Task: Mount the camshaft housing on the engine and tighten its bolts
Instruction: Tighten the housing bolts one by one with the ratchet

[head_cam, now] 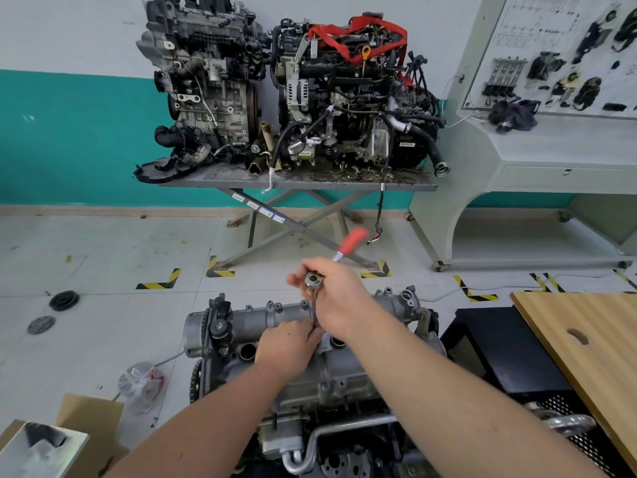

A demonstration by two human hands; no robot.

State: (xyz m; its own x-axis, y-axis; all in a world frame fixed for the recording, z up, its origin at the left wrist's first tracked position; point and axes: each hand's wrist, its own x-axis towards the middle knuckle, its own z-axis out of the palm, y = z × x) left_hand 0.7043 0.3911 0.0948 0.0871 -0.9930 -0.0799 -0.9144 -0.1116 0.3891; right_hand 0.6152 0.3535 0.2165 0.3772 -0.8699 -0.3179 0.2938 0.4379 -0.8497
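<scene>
Camshaft housing (275, 326) seated on top of the engine (310, 391) at lower centre, so mounting appears done and bolt tightening is under way. Right hand (336, 298) grips the head of a red-handled ratchet (351, 241), its extension (314, 310) standing upright on the housing. Left hand (287, 346) curls round the extension's foot, steadying it. Bolts remaining: cannot tell.

camshaft housing (275, 326) | grey cast metal | seated atop engine (331, 381)
</scene>
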